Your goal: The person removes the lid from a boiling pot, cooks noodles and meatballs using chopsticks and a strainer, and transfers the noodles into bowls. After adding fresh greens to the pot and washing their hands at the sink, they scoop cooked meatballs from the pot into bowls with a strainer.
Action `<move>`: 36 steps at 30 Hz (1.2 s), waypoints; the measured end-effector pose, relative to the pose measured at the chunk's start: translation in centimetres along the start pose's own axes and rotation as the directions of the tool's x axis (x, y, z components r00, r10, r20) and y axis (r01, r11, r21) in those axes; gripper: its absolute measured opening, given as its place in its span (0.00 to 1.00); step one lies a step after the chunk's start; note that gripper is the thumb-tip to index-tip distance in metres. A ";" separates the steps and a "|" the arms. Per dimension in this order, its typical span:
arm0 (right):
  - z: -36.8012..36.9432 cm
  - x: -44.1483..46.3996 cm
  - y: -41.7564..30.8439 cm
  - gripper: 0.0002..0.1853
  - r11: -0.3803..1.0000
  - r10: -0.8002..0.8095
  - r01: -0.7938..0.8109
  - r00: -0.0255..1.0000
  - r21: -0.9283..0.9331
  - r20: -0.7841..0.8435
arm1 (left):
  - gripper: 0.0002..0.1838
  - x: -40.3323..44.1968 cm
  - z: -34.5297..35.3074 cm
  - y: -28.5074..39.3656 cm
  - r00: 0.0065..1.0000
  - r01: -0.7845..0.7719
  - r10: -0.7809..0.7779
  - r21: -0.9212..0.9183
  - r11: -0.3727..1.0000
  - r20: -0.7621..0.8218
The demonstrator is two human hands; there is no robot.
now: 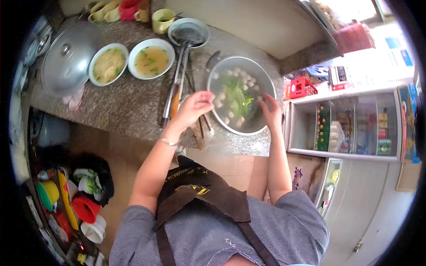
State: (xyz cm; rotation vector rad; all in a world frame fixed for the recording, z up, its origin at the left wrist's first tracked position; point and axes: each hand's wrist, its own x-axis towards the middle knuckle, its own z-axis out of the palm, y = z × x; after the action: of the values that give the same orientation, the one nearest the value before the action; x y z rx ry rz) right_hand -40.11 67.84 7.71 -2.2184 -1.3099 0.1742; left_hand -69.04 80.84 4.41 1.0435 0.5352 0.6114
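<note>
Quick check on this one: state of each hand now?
Left hand: open, fingers loosely bent, nothing visibly held.
Right hand: fingers bent at the pot; any hold cannot be told.

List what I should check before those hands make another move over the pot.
1. Lid out of the way: ok, off the pot, left of the bowls.
2. Greens and pale balls in the pot: ok, both show there.
3. Bowls upright: ok, both hold soup.
4. Strainer handy: ok, probably; a wooden handle lies near the left hand.
5. Hands clear of the pot: not ok, the right hand overlaps its edge.
6. Soup cool enough to touch: cannot tell.
</note>
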 end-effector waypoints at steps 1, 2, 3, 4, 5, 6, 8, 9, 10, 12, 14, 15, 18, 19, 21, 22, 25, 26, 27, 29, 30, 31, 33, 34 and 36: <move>0.4 -0.9 -0.7 0.15 0.994 0.045 -0.040 0.998 0.106 -0.046 | 0.20 -2.8 -2.1 0.2 0.999 0.034 -0.032 -0.116 0.993 0.023; 1.5 -2.0 -1.6 0.11 0.963 0.087 -0.069 0.995 0.262 -0.057 | 0.19 -6.2 -4.1 0.4 0.997 0.076 -0.072 -0.237 0.968 0.026; 2.4 -3.7 -4.6 0.10 0.968 0.023 -0.006 0.998 0.249 -0.064 | 0.19 -9.6 -6.2 -0.2 0.991 0.124 -0.134 -0.307 0.944 -0.013; 4.5 -5.7 -5.9 0.10 0.972 -0.017 0.020 1.000 0.234 -0.016 | 0.19 -13.3 -8.4 -1.1 0.980 0.156 -0.191 -0.385 0.910 -0.056; 6.6 -8.1 -9.0 0.12 0.954 -0.114 0.081 0.989 0.288 0.098 | 0.19 -17.3 -10.5 -2.5 0.971 0.115 -0.190 -0.411 0.904 -0.145; 9.8 -10.8 -10.7 0.14 0.929 -0.178 0.070 0.946 0.365 0.270 | 0.18 -21.1 -12.8 -4.4 0.934 0.141 -0.270 -0.453 0.880 -0.235; 15.7 -17.2 -16.2 0.17 0.863 -0.316 -0.075 0.689 0.499 0.652 | 0.17 -28.4 -16.6 -8.9 0.867 0.122 -0.347 -0.523 0.844 -0.359; 18.8 -19.6 -19.5 0.18 0.895 -0.374 0.016 0.573 0.446 0.729 | 0.16 -31.8 -18.1 -11.5 0.773 0.073 -0.405 -0.566 0.821 -0.489; 21.9 -22.1 -22.6 0.19 0.909 -0.408 0.116 0.451 0.401 0.794 | 0.14 -34.9 -19.3 -13.7 0.662 0.024 -0.464 -0.602 0.798 -0.589; 31.6 -25.9 -23.9 0.21 0.847 -0.526 0.279 0.564 0.453 0.636 | 0.14 -39.8 -21.3 -17.3 0.561 -0.081 -0.506 -0.652 0.754 -0.655; 42.0 -25.2 -20.3 0.34 0.803 -0.586 0.541 0.637 0.251 0.501 | 0.13 -42.5 -21.7 -20.6 0.476 -0.158 -0.553 -0.685 0.711 -0.684; 45.8 -24.1 -20.6 0.34 0.889 -0.430 0.441 0.718 0.119 0.548 | 0.13 -43.8 -22.1 -22.0 0.436 -0.175 -0.584 -0.701 0.692 -0.685; 60.9 -12.3 -10.5 0.34 0.906 0.210 0.287 0.329 -0.310 0.920 | 0.13 -46.7 -23.0 -25.5 0.381 -0.172 -0.645 -0.736 0.655 -0.662; 62.6 -13.8 -11.1 0.32 0.847 0.114 0.356 0.603 -0.394 0.789 | 0.13 -47.4 -23.7 -26.5 0.366 -0.148 -0.671 -0.753 0.642 -0.644; 63.2 -15.5 -13.3 0.30 0.774 -0.016 0.382 0.808 -0.505 0.588 | 0.14 -48.2 -25.5 -29.0 0.380 -0.130 -0.665 -0.749 0.650 -0.643; 62.3 -15.7 -14.1 0.27 0.745 -0.140 0.462 0.814 -0.482 0.563 | 0.15 -48.4 -25.8 -30.2 0.393 -0.120 -0.656 -0.744 0.658 -0.644; 60.8 -17.5 -15.6 0.21 0.725 -0.199 0.531 0.771 -0.438 0.605 | 0.18 -44.7 -28.4 -30.2 0.397 -0.052 -0.640 -0.713 0.700 -0.658; 60.4 -18.9 -15.6 0.20 0.758 -0.134 0.513 0.727 -0.403 0.674 | 0.20 -42.8 -29.2 -31.1 0.451 -0.050 -0.613 -0.704 0.708 -0.648; 59.7 -20.7 -15.1 0.16 0.713 -0.355 0.641 0.681 -0.286 0.640 | 0.22 -40.8 -30.0 -31.8 0.502 -0.046 -0.585 -0.695 0.718 -0.637; 57.8 -25.0 -18.5 0.12 0.723 -0.516 0.685 0.622 -0.090 0.589 | 0.25 -35.8 -31.2 -29.3 0.566 -0.004 -0.575 -0.699 0.715 -0.591; 57.2 -26.6 -19.9 0.12 0.705 -0.634 0.706 0.592 0.058 0.498 | 0.26 -33.7 -31.7 -29.5 0.612 -0.019 -0.538 -0.690 0.724 -0.580; 57.0 -28.0 -19.9 0.12 0.742 -0.606 0.665 0.608 0.087 0.513 | 0.27 -32.1 -32.1 -30.0 0.653 -0.035 -0.500 -0.682 0.730 -0.568; 56.8 -29.8 -19.4 0.13 0.778 -0.571 0.617 0.619 0.116 0.539 | 0.27 -29.6 -32.9 -29.9 0.661 -0.069 -0.504 -0.714 0.697 -0.556; 56.8 -30.3 -19.3 0.12 0.814 -0.515 0.571 0.624 0.107 0.588 | 0.26 -29.1 -33.1 -29.9 0.670 -0.106 -0.497 -0.733 0.672 -0.552; 56.9 -30.2 -19.0 0.12 0.849 -0.454 0.519 0.626 0.096 0.634 | 0.26 -28.8 -33.1 -30.3 0.618 -0.028 -0.518 -0.675 0.737 -0.591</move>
State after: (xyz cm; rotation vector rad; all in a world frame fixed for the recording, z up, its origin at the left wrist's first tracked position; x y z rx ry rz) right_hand -91.73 71.84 -35.06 -1.8240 -2.2929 0.7224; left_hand -105.46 70.45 -33.19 -0.0217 1.1093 0.8789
